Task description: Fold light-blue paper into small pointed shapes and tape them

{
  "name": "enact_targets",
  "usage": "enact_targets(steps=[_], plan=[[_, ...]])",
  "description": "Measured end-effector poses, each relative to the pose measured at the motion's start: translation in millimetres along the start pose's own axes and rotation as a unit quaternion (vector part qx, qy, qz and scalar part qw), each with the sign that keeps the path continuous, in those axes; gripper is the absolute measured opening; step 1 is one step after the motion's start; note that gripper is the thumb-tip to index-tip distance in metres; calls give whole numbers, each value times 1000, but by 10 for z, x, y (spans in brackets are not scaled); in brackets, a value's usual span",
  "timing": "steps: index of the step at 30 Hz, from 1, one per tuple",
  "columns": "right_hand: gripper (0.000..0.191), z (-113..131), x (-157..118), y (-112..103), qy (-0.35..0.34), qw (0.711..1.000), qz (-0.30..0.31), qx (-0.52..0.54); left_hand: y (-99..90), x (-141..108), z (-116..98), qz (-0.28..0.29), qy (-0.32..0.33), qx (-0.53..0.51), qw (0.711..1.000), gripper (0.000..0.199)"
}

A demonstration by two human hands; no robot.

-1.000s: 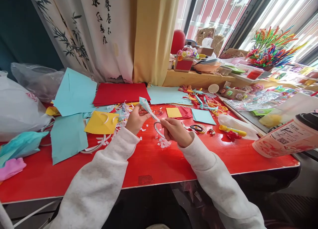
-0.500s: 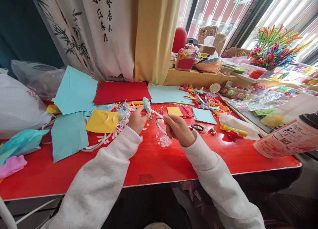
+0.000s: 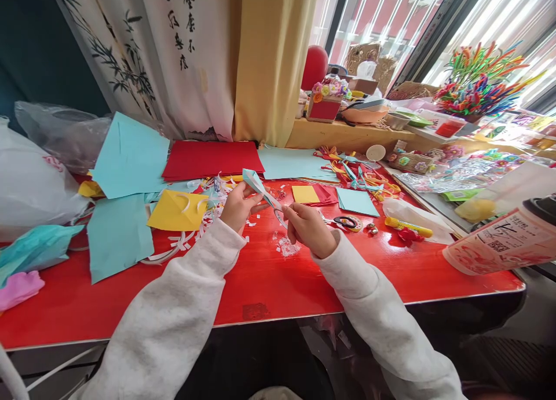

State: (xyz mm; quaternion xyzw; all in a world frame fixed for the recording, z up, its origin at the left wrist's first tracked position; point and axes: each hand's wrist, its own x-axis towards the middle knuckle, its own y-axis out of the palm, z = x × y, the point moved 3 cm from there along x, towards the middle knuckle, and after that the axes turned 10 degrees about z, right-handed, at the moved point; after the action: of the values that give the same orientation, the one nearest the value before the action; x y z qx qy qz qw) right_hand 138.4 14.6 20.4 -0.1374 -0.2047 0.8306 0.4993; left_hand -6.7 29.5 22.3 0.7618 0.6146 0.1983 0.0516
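Between my hands a folded piece of light blue paper (image 3: 257,182) slants down to the right, above the red table. My left hand (image 3: 237,208) grips it from the left, with the thumb and some fingers partly stretched out beside it. My right hand (image 3: 310,228) is closed in a pinch at the lower right end of the paper. A narrow white strip (image 3: 279,217) curls down from those pinched fingertips. The exact contact between fingertips, strip and paper is too small to make out. On the table below the strip lies a small crumpled clear scrap (image 3: 288,247).
Left of my hands are a yellow folded paper (image 3: 178,210), blue sheets (image 3: 120,238) and white paper shreds. Red sheets (image 3: 212,158) lie behind. To the right are a blue square stack (image 3: 358,202), scissors (image 3: 346,221), a yellow tube (image 3: 408,227) and a tilted cup (image 3: 499,241).
The folded blue paper has turned from nearly upright to a slant, its lower end now by my right fingertips. The white strip's curl has become smaller, and my right hand has shifted slightly left.
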Motion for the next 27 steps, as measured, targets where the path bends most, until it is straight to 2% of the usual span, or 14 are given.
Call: enact_targets(steps=[3,7,9,11,18,22,27], plan=[[34,2,-7,-10,4,1000,-10,-17,31,-19,-28,9,-9,-31,999,20],[33,16,-22,-19,10,999,-21,-38,56,-40,-50,19,-30,-74,997,24],[32,24,-27,-19,13,998,-24,-49,55,-43,-46,17,-37,-93,995,19],[32,32,-30,-16,15,998,-24,-63,34,-40,-31,-6,-38,-96,995,14],[30,54,-30,12,10,993,-8,-114,-65,-26,10,-116,-30,-20,993,20],[30,67,-27,27,6,993,1,-122,-83,-31,16,-140,-20,-7,990,19],[29,61,-25,41,-1,992,10,-125,-103,-25,37,-132,-2,-1,991,19]])
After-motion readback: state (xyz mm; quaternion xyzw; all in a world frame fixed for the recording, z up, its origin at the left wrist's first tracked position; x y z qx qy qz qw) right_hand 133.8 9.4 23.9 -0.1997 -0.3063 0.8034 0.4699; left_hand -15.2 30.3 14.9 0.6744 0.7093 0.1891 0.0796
